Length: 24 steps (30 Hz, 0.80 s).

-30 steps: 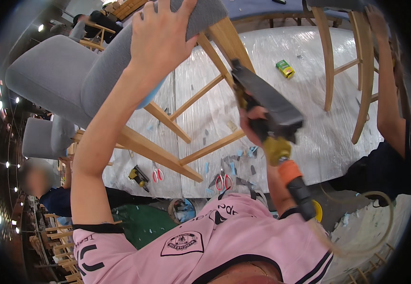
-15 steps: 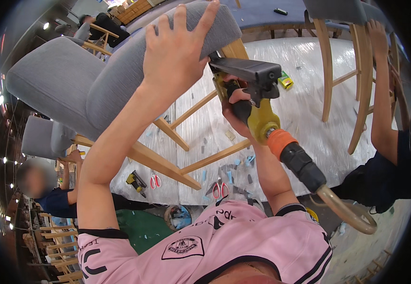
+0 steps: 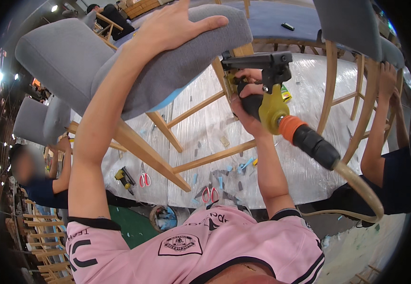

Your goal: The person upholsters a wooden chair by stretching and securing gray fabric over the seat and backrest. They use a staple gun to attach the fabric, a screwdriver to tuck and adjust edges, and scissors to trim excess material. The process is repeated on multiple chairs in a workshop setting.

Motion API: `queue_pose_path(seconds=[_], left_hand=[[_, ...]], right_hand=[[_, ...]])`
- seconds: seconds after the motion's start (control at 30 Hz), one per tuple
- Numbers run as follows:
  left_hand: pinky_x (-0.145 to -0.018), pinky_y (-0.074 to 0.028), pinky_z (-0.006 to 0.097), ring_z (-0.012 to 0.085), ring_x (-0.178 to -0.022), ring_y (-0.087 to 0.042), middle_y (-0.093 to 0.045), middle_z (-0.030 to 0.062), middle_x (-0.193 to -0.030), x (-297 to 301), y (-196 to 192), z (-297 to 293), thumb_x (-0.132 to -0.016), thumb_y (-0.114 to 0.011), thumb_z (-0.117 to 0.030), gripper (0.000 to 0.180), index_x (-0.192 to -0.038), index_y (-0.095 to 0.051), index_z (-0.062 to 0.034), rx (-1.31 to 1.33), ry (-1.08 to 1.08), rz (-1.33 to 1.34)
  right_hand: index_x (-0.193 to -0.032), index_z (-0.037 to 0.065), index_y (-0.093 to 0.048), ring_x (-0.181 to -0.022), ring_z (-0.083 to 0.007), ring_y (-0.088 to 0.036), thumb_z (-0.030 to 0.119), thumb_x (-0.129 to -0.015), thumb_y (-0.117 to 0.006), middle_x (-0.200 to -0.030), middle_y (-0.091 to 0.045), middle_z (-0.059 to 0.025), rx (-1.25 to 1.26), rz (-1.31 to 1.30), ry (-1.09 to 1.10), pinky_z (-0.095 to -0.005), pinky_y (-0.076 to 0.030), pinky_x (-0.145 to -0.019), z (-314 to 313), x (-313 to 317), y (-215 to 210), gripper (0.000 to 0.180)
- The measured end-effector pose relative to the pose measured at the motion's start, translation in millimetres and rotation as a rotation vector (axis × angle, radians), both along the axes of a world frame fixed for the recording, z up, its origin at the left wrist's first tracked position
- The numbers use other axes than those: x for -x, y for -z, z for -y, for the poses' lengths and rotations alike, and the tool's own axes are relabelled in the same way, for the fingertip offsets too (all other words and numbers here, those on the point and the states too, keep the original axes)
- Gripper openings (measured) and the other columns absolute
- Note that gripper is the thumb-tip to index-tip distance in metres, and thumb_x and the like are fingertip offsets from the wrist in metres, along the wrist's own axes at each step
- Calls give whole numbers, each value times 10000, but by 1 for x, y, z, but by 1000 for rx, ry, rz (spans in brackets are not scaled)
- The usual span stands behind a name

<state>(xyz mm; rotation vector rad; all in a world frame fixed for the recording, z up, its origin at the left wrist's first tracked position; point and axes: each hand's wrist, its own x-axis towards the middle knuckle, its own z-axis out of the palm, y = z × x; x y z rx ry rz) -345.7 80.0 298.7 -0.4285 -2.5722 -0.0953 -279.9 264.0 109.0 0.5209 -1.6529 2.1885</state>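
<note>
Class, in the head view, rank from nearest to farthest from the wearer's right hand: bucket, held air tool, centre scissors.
1. Held air tool: in the right hand.
2. Centre scissors: on the table, below left.
3. Bucket: beyond the table's edge, lower left.

The left arm point(image 3: 106, 102) is bent at the elbow and reaches up, and the left hand point(image 3: 165, 27) lies flat, its thumb point(image 3: 215, 22) stretched to the right. The right forearm point(image 3: 272, 168) rises upward, and the right hand point(image 3: 243, 110) keeps its fingers point(image 3: 251, 89) curled.
</note>
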Motion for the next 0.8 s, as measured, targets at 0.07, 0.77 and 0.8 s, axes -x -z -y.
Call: queue_pose_path(seconds=[0.07, 0.77, 0.8], left_hand=[[-1007, -505, 455, 467, -1174, -640, -646, 348, -1254, -9, -9, -20, -906, -639, -620, 891, -1510, -433, 2, 69, 122, 11], [-1017, -421, 517, 404, -1202, -490, -468, 227, -1399, -66, 54, -47, -810, -809, -342, 916, -1575, -359, -116, 539, -53, -259], [-1014, -423, 517, 405, -1196, -494, -473, 231, -1395, -68, 53, -50, -808, -811, -340, 921, -1576, -357, -110, 539, -55, -251]], right_hand=[[-907, 106, -554, -1151, -262, -609, -82, -761, -740, -1236, -628, -139, -154, -378, 158, -417, -477, -1043, -5, 15, 13, 303], [-829, 139, -530, -1127, -265, -637, -84, -688, -740, -1191, -667, -80, -203, -414, 189, -379, -480, -997, -13, -17, 23, 338], [-898, 116, -571, -1083, -246, -648, -53, -705, -729, -1175, -667, -98, -148, -272, 115, -351, -501, -938, -13, -19, 29, 302]])
